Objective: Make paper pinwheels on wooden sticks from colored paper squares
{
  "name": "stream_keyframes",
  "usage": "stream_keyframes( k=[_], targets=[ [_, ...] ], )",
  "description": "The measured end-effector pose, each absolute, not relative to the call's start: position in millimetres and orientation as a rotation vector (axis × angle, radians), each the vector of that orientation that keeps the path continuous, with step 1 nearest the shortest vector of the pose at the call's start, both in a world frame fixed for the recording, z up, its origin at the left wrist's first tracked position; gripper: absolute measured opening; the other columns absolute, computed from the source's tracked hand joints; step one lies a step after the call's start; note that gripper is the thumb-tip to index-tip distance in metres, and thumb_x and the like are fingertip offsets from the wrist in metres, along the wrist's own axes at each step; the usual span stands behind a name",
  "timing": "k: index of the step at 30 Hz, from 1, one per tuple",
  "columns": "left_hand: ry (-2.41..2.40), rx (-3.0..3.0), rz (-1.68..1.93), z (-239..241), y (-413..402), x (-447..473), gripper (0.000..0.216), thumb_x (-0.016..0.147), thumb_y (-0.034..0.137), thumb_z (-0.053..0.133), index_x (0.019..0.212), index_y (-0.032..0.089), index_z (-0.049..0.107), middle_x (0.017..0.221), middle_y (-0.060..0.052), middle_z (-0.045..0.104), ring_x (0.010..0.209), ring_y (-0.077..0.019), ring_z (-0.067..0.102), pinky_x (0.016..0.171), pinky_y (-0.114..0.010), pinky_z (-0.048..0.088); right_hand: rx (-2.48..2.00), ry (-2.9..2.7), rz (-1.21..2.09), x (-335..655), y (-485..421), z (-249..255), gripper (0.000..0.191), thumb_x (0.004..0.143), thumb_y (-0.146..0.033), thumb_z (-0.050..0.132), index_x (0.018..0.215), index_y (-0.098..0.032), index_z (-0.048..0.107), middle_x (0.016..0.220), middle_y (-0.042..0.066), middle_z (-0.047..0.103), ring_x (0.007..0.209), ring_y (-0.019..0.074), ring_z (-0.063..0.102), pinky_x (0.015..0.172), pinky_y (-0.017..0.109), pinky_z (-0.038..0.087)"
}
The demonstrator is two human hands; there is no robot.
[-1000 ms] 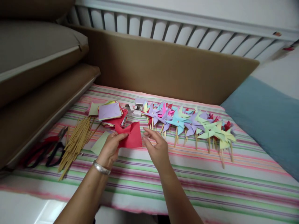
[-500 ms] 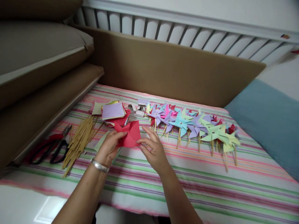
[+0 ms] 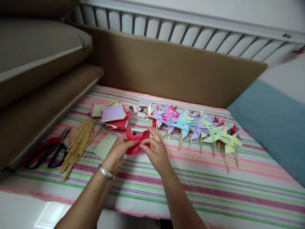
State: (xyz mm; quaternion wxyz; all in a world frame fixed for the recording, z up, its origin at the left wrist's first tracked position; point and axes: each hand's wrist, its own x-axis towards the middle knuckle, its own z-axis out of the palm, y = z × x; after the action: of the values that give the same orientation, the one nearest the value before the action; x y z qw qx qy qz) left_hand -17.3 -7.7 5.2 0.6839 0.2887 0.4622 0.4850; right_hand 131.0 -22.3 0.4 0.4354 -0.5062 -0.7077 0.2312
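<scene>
Between my hands is a red paper square (image 3: 134,149) with its corners curled inward like a pinwheel. My left hand (image 3: 119,150) grips its left side, thumb on top near the middle. My right hand (image 3: 156,152) pinches a folded part at the right edge between thumb and finger, with the other fingers raised. A pale green sheet (image 3: 106,146) lies flat beyond my left wrist. Behind it a stack of coloured paper squares (image 3: 113,114) has a purple one on top. Finished paper pinwheels (image 3: 184,124) on sticks stand in a crowded row to the right.
Left of my hands lie a pile of thin wooden sticks (image 3: 78,143) and black-handled scissors (image 3: 56,151). Small open boxes (image 3: 140,111) stand behind the paper. The striped cloth (image 3: 190,181) ends at brown cushions (image 3: 47,86), a brown board (image 3: 166,63) and a blue surface (image 3: 269,127).
The red paper has moved slightly right, and its corners are now curled further inward. My right hand has gone from the paper's edge to pinching a fold. More of the green sheet shows.
</scene>
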Motion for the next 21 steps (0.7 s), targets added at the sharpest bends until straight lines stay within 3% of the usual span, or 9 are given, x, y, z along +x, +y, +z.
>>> stream_keyframes(
  k=[21],
  targets=[
    [1.032,0.717,1.052,-3.4,-7.6,-16.3,0.018,0.052,0.021,0.079,0.067,0.014,0.072,0.062,-0.002,0.068,0.054,-0.0109,0.056,0.058,-0.022,0.041,-1.415,-1.688,0.609,127.3,-21.4,0.8,0.006,0.072,-0.020,0.062,0.068,-0.023,0.066,0.136,0.007,0.048,0.131,0.0272,0.032,0.105,0.051,0.024]
  ],
)
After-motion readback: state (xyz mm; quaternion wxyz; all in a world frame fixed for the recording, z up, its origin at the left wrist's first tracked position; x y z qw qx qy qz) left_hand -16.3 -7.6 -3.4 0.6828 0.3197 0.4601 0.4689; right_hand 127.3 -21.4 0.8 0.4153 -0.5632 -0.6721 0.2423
